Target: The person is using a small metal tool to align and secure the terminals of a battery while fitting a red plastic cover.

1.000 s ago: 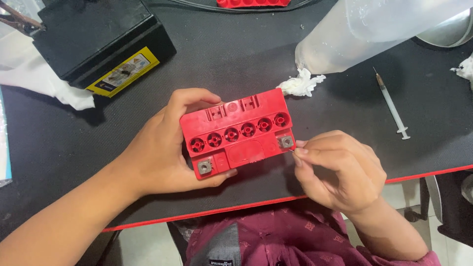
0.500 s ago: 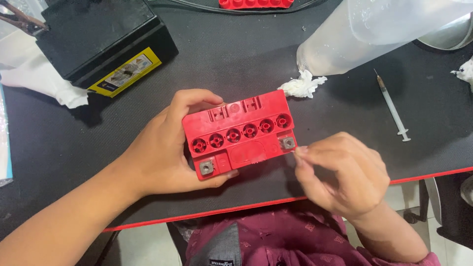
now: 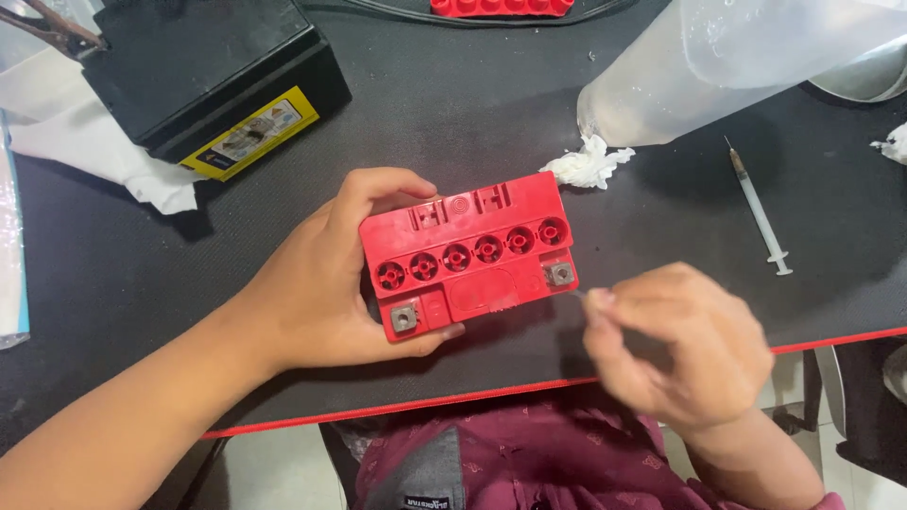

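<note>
The surface (image 3: 142,283) is a dark, matt black top with a red strip along its near edge; beyond that edge a maroon patterned garment and pale floor show.

A red battery (image 3: 470,253) lies on the surface near its near edge, about the middle of the view. Its long axis runs left to right, the right end tilted slightly away toward the far side. Its top faces up, showing a row of six round ports along the middle and a grey metal terminal at each near corner.

The left hand (image 3: 321,283) wraps the battery's left end, fingers over the far edge and thumb at the near left corner: its grip is closed on the case. The right hand (image 3: 680,345) hovers just right of the battery, near the right terminal, blurred; its fingertips are pinched together, but whether the grip holds anything cannot be told.

At the far left sits a black battery (image 3: 203,71) with a yellow rectangular label on its near side, resting on white paper (image 3: 85,151). A crumpled white tissue (image 3: 588,162) lies beyond the red battery, a clear plastic bag (image 3: 737,66) at the far right, and a syringe (image 3: 756,208) to the right.
</note>
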